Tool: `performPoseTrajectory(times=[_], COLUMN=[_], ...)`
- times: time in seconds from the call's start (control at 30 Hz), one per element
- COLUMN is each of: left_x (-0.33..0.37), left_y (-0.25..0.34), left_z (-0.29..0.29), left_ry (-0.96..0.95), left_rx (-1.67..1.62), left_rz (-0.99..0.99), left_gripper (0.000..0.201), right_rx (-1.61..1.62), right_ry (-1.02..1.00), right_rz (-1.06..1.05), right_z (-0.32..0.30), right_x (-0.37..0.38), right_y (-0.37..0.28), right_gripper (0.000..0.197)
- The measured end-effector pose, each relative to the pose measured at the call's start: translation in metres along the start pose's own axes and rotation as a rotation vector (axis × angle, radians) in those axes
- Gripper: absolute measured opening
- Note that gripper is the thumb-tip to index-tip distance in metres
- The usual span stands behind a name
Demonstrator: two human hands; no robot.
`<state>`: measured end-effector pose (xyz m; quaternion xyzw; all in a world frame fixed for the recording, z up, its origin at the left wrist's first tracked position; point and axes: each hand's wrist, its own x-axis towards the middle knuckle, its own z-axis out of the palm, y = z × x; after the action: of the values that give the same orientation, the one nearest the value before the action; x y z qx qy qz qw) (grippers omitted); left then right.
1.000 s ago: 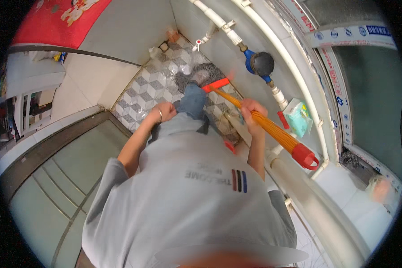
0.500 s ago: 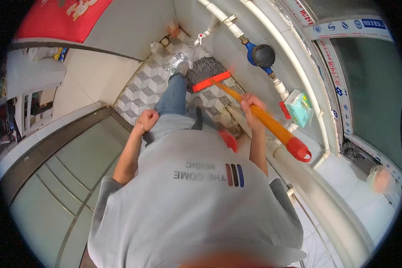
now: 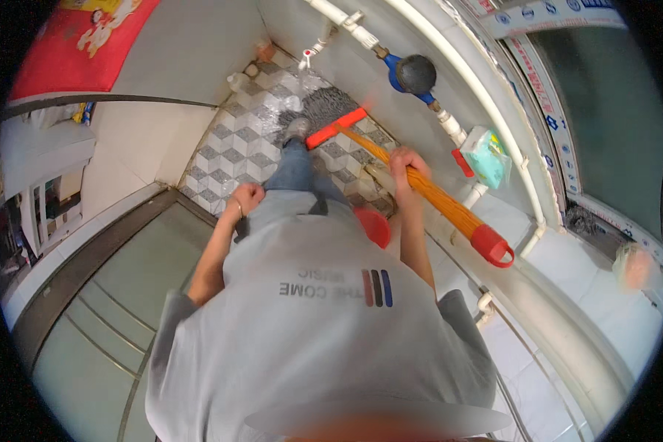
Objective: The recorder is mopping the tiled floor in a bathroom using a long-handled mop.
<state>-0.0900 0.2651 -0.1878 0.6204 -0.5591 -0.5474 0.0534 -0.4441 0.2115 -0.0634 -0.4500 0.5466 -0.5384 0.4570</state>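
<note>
My right hand point(image 3: 407, 166) is wrapped round the orange-brown handle of a mop point(image 3: 442, 199), whose near end carries a red cap with a hanging loop. The handle slants away to a red-orange bar with a grey, stringy mop head point(image 3: 324, 109) lying on the patterned tile floor. My left hand point(image 3: 248, 197) is curled into a loose fist near my waist, and nothing shows in it. One shoe point(image 3: 297, 129) stands on the tiles close beside the mop head. A red rounded object point(image 3: 373, 227), partly hidden by my shirt, is below my right hand.
White pipes with a blue water meter point(image 3: 414, 75) and a small tap point(image 3: 306, 59) run along the right wall. A tissue pack point(image 3: 485, 156) hangs there. A plastic bottle point(image 3: 237, 81) stands at the far corner. A glass-panelled door point(image 3: 125, 287) is at left.
The whole view has shifted, with the surroundings sliding left. The mop head has moved slightly right along the floor, toward the wall. My right hand keeps its hold; the left stays curled.
</note>
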Motion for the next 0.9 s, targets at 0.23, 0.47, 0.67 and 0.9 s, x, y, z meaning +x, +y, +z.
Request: performPoseTrajectory(times=[0.23,0.47,0.67,0.9], left_x=[0.019,0.069,0.087,0.065], left_y=[0.024,0.083,0.075,0.09], left_z=[0.0,0.002,0.01,-0.01], left_ry=[-0.054,-0.108,-0.119,-0.026], left_rx=[0.075,0.433,0.382,0.346], left_rz=[0.062,0.207,0.278,0.213], left_gripper=[0.023,0.026,0.029,0.027], right_rx=[-0.01,0.04,0.048,0.09], right_ry=[-0.228,-0.163,-0.281,-0.216], right_rz=[-0.176,-0.114,-0.257,-0.213], right_z=[-0.014,-0.014,-0.022,-0.023], right_x=[0.003,-0.004,-0.001,-0.019], right_y=[-0.003,0.0,-0.003,0.004], right_gripper=[0.026,0.029,0.025,0.024])
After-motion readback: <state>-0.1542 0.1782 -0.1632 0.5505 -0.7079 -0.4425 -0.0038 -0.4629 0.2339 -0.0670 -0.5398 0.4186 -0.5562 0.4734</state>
